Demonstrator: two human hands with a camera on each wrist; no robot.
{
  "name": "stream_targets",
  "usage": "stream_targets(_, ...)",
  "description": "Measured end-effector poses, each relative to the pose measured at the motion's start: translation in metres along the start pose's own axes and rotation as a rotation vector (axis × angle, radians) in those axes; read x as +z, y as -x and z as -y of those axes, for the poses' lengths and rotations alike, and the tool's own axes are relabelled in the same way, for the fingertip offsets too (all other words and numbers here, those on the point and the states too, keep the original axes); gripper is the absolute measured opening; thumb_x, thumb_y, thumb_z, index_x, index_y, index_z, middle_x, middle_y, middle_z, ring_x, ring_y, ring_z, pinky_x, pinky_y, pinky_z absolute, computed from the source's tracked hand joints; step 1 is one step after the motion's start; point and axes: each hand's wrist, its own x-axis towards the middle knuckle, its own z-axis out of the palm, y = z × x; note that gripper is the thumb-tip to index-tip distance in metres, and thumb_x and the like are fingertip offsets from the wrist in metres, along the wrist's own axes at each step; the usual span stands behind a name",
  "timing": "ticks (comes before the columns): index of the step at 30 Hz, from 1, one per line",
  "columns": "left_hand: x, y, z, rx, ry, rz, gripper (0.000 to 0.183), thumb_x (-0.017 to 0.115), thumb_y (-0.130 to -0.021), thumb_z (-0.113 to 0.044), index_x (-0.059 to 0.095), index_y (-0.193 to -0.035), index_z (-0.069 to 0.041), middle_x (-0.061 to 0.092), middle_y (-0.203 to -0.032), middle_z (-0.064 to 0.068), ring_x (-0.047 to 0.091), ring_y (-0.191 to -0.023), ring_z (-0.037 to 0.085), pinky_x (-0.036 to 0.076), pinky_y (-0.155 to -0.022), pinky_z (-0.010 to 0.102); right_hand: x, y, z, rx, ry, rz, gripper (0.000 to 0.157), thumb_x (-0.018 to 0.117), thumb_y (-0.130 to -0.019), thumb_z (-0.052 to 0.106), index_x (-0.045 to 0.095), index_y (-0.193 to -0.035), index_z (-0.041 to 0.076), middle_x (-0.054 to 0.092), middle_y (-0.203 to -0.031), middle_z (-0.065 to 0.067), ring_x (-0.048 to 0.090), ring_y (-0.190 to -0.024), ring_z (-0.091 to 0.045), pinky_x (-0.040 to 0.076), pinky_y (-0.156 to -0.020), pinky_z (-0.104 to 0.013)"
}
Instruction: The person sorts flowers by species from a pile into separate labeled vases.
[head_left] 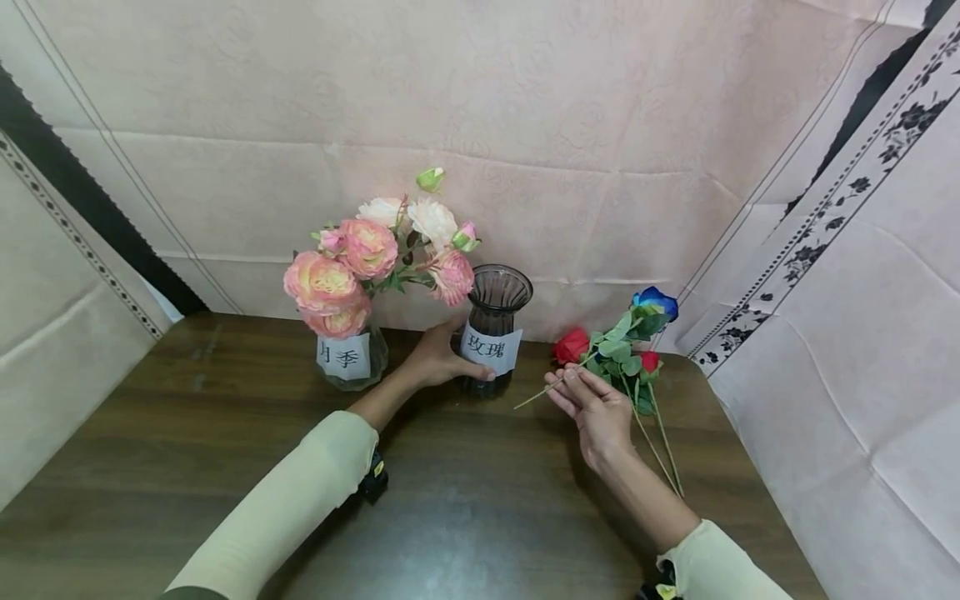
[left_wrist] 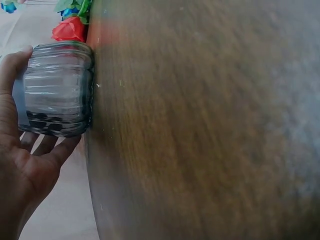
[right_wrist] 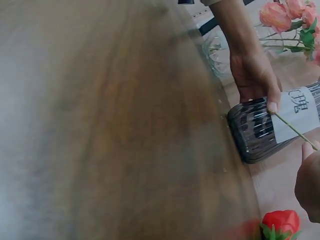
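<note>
Around the lower part of a dark ribbed glass vase [head_left: 501, 292] my left hand [head_left: 442, 357] is curled, its thumb across the front beside a white paper label [head_left: 491, 348]. The vase stands upright on the table; the left wrist view shows its base [left_wrist: 60, 90]. To its right, my right hand [head_left: 600, 417] pinches the thin green stem [head_left: 532, 400] of an artificial blue rose [head_left: 656, 302], whose bloom points away to the right. The stem's lower end is apart from the vase. Red roses [head_left: 572, 344] lie just behind the right hand, partly hidden by leaves.
Left of the dark vase stands a clear glass vase [head_left: 380, 358] with a paper label, full of pink and white flowers [head_left: 367, 248]. Loose stems [head_left: 663, 442] lie beside my right wrist. A pale patterned cloth [head_left: 585, 208] hangs behind the brown wooden table [head_left: 465, 500].
</note>
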Motion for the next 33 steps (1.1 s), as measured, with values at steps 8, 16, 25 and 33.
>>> stream_targets(8,0.004,0.0,0.0,-0.027,-0.004,0.0,0.099,0.107,-0.075,-0.033,0.059,-0.16,-0.016,0.07,-0.153,0.009,0.062,-0.147,0.034,0.049,-0.126,0.057,0.011,-0.011,0.026,-0.121,-0.064,-0.017,0.013,0.074,-0.108,0.005,0.086,-0.106,0.01,0.088,-0.097,-0.004,0.088,-0.096,-0.019,0.07,-0.092,-0.039)
stream_targets(16,0.003,0.001,0.0,-0.027,-0.006,-0.011,0.099,0.107,-0.076,-0.033,0.058,-0.161,-0.016,0.069,-0.155,0.01,0.06,-0.149,0.035,0.049,-0.127,0.059,0.03,-0.023,0.056,-0.185,-0.149,-0.005,0.008,0.077,-0.106,0.006,0.084,-0.108,0.005,0.086,-0.096,-0.007,0.088,-0.096,-0.021,0.069,-0.092,-0.038)
stream_targets(25,-0.001,0.001,0.003,-0.015,0.006,0.001,0.097,0.107,-0.076,-0.029,0.059,-0.16,-0.019,0.071,-0.152,0.009,0.063,-0.146,0.034,0.049,-0.126,0.059,0.057,-0.028,0.072,-0.233,-0.246,-0.008,0.01,0.08,-0.103,0.008,0.084,-0.11,0.002,0.087,-0.097,-0.009,0.088,-0.097,-0.022,0.069,-0.094,-0.038)
stream_targets(33,-0.001,0.0,0.0,-0.02,0.005,0.012,0.098,0.107,-0.075,-0.03,0.059,-0.159,-0.018,0.071,-0.151,0.01,0.065,-0.144,0.034,0.049,-0.126,0.058,0.078,-0.033,0.082,-0.296,-0.325,-0.024,0.011,0.079,-0.104,0.006,0.082,-0.113,0.001,0.086,-0.096,-0.01,0.088,-0.096,-0.023,0.069,-0.095,-0.04)
